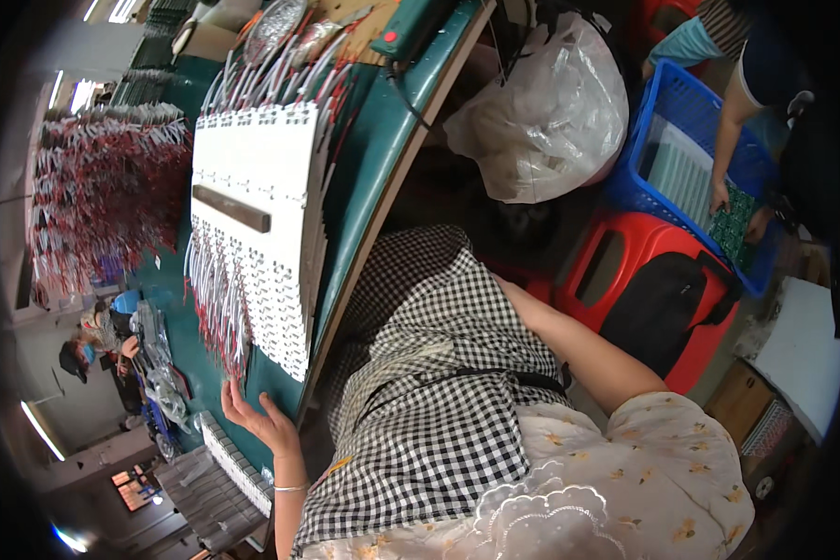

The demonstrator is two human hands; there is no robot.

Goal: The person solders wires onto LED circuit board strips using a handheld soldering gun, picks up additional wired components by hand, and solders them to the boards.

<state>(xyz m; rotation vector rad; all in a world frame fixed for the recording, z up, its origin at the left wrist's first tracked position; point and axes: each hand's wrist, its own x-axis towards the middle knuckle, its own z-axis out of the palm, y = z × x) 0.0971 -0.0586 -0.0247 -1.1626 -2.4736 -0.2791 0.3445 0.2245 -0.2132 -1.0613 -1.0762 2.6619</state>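
Observation:
My left hand [257, 418] rests flat on the green table [373, 149], fingers apart and holding nothing. It lies just below a stack of white strip boards [257, 168] with red and white wire tails [217, 299]. A dark bar [231, 208] lies across the stack. A row of small white parts [238, 464] sits beside my wrist. My right forearm [588, 350] reaches toward my lap over the checkered apron [429, 392]; the hand itself is hidden behind the apron.
A large bundle of red and white wires [103, 187] fills the table's far side. A clear plastic bag [541, 103], a red stool [644, 289] and a blue crate [691, 159] stand by the table. Another person's hands [733, 210] hold a green board there.

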